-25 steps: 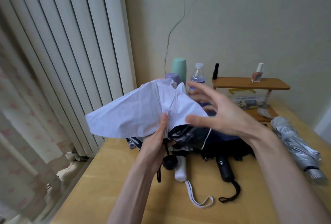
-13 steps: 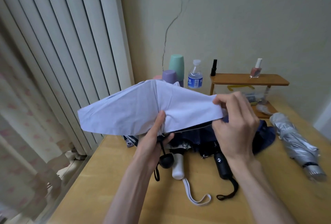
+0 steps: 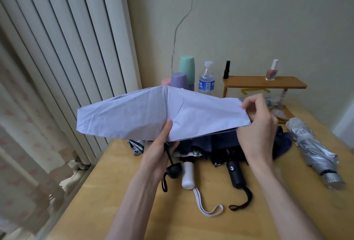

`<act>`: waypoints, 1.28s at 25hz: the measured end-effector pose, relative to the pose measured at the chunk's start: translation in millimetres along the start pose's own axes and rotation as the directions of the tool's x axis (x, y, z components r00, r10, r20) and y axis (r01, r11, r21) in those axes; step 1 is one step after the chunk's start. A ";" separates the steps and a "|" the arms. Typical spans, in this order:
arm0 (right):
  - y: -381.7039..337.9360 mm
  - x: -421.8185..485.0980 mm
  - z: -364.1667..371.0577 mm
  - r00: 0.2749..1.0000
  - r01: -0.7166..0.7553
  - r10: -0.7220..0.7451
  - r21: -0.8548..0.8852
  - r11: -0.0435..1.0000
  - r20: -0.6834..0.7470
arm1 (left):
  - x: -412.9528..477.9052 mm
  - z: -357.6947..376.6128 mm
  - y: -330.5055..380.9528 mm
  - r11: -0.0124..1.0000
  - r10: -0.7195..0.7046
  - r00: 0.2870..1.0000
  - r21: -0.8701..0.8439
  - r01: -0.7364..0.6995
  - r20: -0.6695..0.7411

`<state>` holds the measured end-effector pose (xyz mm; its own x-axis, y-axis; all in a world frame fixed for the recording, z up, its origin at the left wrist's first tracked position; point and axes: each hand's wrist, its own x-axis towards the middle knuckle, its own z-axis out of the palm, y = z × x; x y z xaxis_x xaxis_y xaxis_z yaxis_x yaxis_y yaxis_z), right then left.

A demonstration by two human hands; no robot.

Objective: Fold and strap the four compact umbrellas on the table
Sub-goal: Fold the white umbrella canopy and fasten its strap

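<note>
Lavender fabric umbrella canopy (image 3: 145, 117): your left hand (image 3: 159, 155) is gripping its centre, your right hand (image 3: 256, 124) pinching its edge.

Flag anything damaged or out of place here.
A long crack runs down the wall behind the cups. On the table, the loose umbrellas lie in a tangled, unfolded heap under the lilac umbrella.

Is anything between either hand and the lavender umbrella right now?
Nothing visible. The left hand grips the lavender umbrella under its canopy, and the right hand pinches the canopy's right edge directly.
</note>
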<state>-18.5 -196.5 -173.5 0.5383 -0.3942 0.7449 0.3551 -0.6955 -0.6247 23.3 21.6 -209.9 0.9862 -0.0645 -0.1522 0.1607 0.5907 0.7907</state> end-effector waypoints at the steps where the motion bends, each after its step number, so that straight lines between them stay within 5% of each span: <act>1: 0.0 1.5 -0.9 0.993 -0.082 0.074 0.081 0.993 0.094 | 1.1 -0.9 -0.5 1.000 0.000 1.000 -0.006 0.000 -0.008; 3: 2.8 3.9 -3.6 0.951 -0.173 0.138 0.109 0.979 0.276 | 3.6 -2.7 -0.7 1.000 0.005 1.000 -0.024 -0.005 -0.021; 5: 8.2 4.9 -5.3 0.947 -0.146 0.123 0.058 0.988 0.295 | 5.0 -5.3 1.4 0.998 0.002 0.999 -0.057 -0.004 -0.036; 11: 9.6 -9.0 4.2 0.994 0.106 -0.107 -0.029 0.994 -0.037 | 1.6 -5.3 3.0 0.999 0.013 1.000 -0.052 -0.012 0.020; 15: 13.6 -11.3 14.4 0.995 -0.038 0.031 0.064 0.997 0.099 | -0.3 -5.4 2.0 0.999 0.024 0.999 0.020 -0.025 0.021; 20: 14.9 -13.0 14.5 0.983 -0.013 0.003 -0.049 0.999 -0.185 | 1.5 -3.3 -2.6 1.000 0.022 1.000 0.004 -0.022 0.012; 23: 13.8 -16.2 13.8 0.973 -0.041 -0.005 -0.193 0.980 -0.231 | 3.3 -3.7 -3.7 1.000 0.024 1.000 -0.015 -0.024 0.005; 25: 16.5 -12.1 13.6 0.983 -0.162 0.147 -0.140 0.977 -0.111 | 2.4 -5.9 -1.2 0.999 0.040 0.999 -0.022 -0.039 0.010; 28: 20.1 2.2 1.2 0.920 -0.323 0.268 0.170 0.931 0.285 | 3.6 -12.1 2.4 0.998 0.067 0.997 0.005 -0.068 0.037; 32: 17.5 15.0 -24.4 0.652 -0.482 0.068 0.344 0.806 0.755 | 9.0 -20.5 1.2 0.996 0.053 0.994 0.067 -0.060 0.099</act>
<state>-22.8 -229.2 -167.5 0.9523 0.1494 0.2663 0.2894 -0.1641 -0.9430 31.5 38.2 -222.5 0.9924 -0.1121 -0.0505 0.1034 0.5381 0.8365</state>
